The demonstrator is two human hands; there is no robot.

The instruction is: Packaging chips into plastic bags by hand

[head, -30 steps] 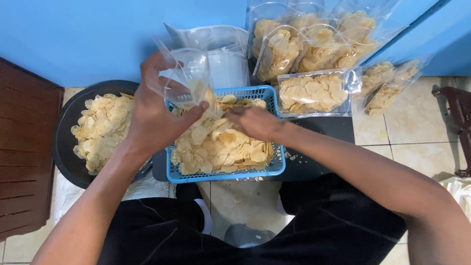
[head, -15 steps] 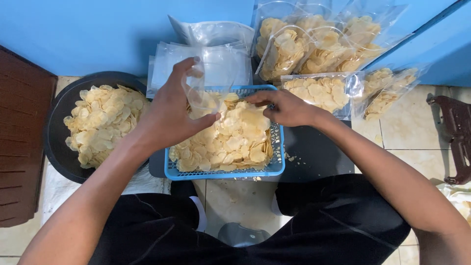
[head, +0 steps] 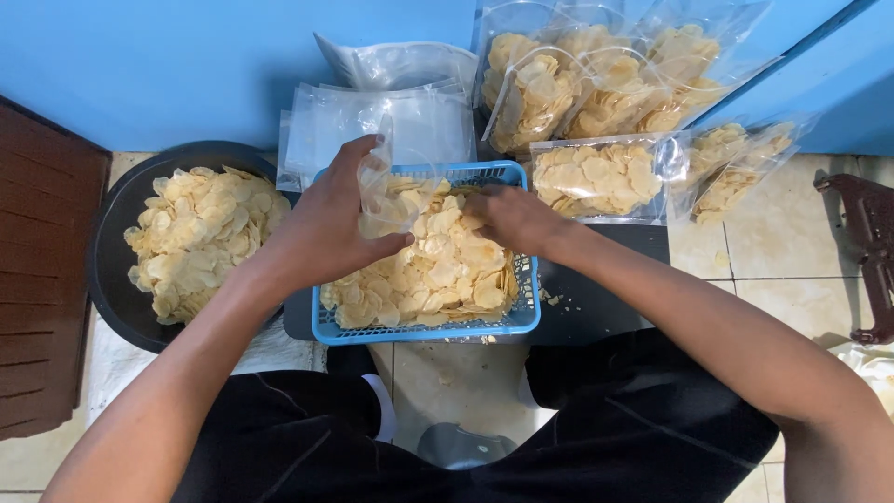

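Clear plastic bag [head: 391, 191] is pinched in my left hand [head: 321, 224] over the blue basket [head: 424, 328], its mouth toward 3 o'clock, where my right hand [head: 507, 216] closes on chips [head: 447, 270].

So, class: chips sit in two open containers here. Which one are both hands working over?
The blue basket in the middle: both hands are over it, unlike the black round tray beside it.

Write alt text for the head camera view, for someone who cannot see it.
A left hand holds a clear plastic bag over a blue basket of pale chips while the right hand reaches into them. Filled bags lean against a blue wall.
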